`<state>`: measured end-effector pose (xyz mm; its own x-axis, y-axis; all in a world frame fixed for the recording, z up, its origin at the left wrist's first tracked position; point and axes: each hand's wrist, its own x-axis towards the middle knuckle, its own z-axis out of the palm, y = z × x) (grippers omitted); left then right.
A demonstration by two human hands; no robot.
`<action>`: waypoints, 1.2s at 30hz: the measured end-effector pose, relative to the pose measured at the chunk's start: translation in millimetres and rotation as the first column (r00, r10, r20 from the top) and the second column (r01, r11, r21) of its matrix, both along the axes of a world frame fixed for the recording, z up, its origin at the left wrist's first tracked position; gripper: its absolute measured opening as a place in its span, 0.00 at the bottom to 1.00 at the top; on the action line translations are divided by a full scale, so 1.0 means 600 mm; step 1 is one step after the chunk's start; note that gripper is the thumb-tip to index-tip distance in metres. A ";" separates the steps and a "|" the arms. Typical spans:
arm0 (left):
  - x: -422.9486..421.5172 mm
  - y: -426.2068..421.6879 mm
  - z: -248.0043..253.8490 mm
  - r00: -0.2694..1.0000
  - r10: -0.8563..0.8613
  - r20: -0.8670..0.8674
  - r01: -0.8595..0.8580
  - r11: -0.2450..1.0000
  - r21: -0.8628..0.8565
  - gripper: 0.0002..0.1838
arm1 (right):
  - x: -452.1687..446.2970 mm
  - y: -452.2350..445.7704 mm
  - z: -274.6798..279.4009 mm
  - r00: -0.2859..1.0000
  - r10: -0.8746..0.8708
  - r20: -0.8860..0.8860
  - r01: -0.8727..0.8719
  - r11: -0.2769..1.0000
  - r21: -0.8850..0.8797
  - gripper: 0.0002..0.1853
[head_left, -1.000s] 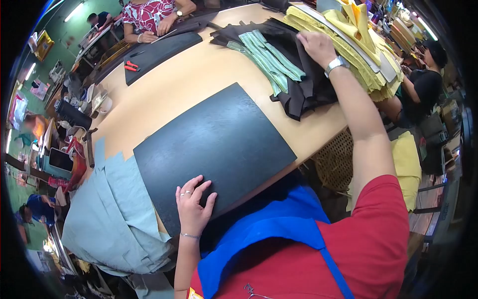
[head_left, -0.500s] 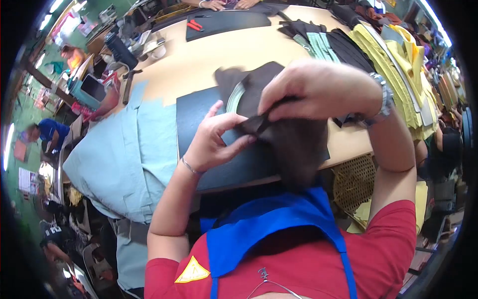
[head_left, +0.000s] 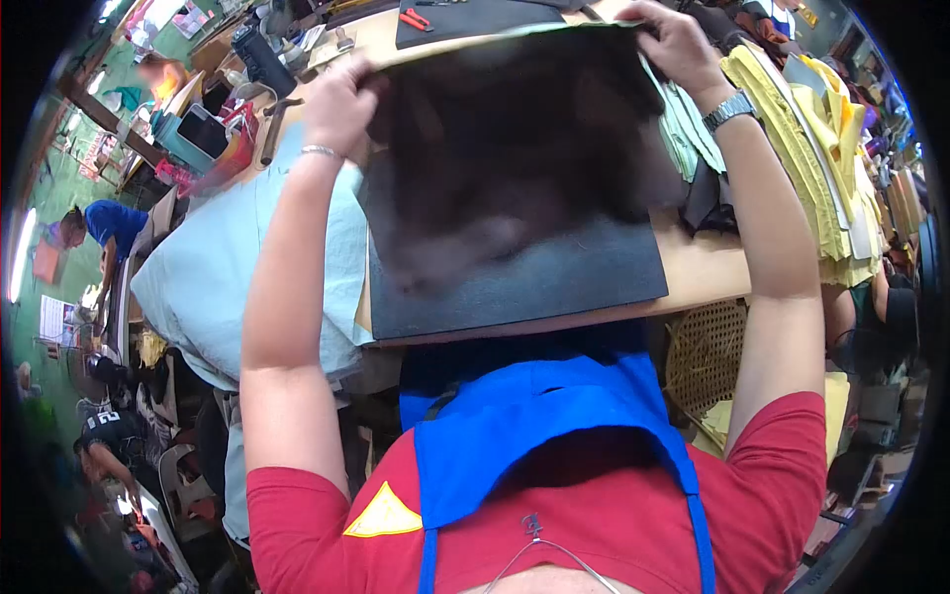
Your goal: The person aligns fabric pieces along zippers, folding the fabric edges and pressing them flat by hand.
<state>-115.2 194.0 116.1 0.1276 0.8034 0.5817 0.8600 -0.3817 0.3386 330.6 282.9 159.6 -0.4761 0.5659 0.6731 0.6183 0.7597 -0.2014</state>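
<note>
A dark brown piece of fabric (head_left: 515, 129) is stretched wide between my hands, its lower part blurred by motion. My left hand (head_left: 341, 104) pinches its upper left corner. At the upper right corner my right hand (head_left: 678, 49), with a metal watch on the wrist, grips the same edge. A pale green strip runs along part of the top edge. Below the cloth lies a dark cutting mat (head_left: 524, 282), partly covered by it.
Light blue fabric (head_left: 247, 267) drapes over the table's left side. Folded green pieces (head_left: 693, 129) and stacked yellow fabric (head_left: 792, 148) lie on the right. A hammer (head_left: 274, 134) and a dark bottle (head_left: 262, 59) stand back left; a red-handled tool (head_left: 416, 19) rests on another mat.
My hands have moved apart and away from me, from close together over the mat to the far side. The bunched brown fabric is now spread out between them.
</note>
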 end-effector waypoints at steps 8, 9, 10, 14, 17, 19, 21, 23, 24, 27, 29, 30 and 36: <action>-0.016 -0.140 -0.103 0.941 0.097 -0.325 0.020 0.941 0.339 0.19 | 0.005 -0.138 -0.151 0.996 0.092 0.007 -0.092 0.992 0.086 0.16; -0.021 -0.164 -0.142 0.936 0.054 -0.348 0.027 0.974 0.224 0.20 | 0.009 -0.161 -0.191 0.995 0.084 0.045 -0.084 0.996 -0.006 0.16; -0.024 -0.189 -0.175 0.932 0.009 -0.363 0.028 0.995 0.097 0.21 | 0.014 -0.184 -0.227 0.994 0.092 0.066 -0.085 0.991 -0.107 0.16; -0.033 -0.270 -0.210 0.945 -0.139 -0.296 0.059 0.962 -0.265 0.21 | 0.029 -0.263 -0.271 0.975 0.106 0.195 -0.035 0.942 -0.334 0.16; -0.011 -0.310 -0.185 0.965 -0.136 -0.222 0.048 0.931 -0.361 0.22 | 0.023 -0.303 -0.241 0.979 0.049 0.196 0.009 0.958 -0.285 0.19; -0.003 -0.320 -0.179 0.963 -0.117 -0.244 0.033 0.946 -0.323 0.27 | 0.006 -0.322 -0.234 0.967 0.039 0.254 0.048 0.944 -0.326 0.27; -0.005 -0.325 -0.164 0.955 -0.020 -0.296 -0.038 0.981 -0.189 0.28 | -0.005 -0.334 -0.242 0.906 0.013 0.424 0.138 0.936 -0.324 0.32; -0.034 -0.331 -0.138 0.944 0.104 -0.314 -0.152 0.980 -0.132 0.26 | -0.014 -0.349 -0.248 0.912 -0.066 0.406 0.164 0.963 -0.213 0.32; -0.066 -0.332 -0.131 0.935 0.213 -0.283 -0.259 0.956 -0.136 0.25 | -0.021 -0.358 -0.251 0.933 -0.065 0.353 0.147 0.967 -0.209 0.31; -0.194 -0.327 -0.136 0.808 0.534 -0.247 -0.578 0.801 -0.159 0.24 | -0.049 -0.370 -0.254 0.951 -0.018 0.308 0.084 0.976 -0.203 0.28; -0.274 -0.349 -0.131 0.559 0.730 -0.393 -0.817 0.567 -0.108 0.26 | -0.070 -0.380 -0.255 0.960 0.030 0.277 0.030 0.977 -0.209 0.24; -0.311 -0.363 -0.125 0.394 0.786 -0.476 -0.900 0.435 -0.028 0.27 | -0.076 -0.382 -0.263 0.965 0.050 0.257 0.007 0.977 -0.215 0.23; -0.587 -0.433 -0.143 0.149 0.929 -0.338 -0.969 0.069 -0.237 0.33 | -0.083 -0.382 -0.277 0.972 0.047 0.228 0.015 0.964 -0.265 0.19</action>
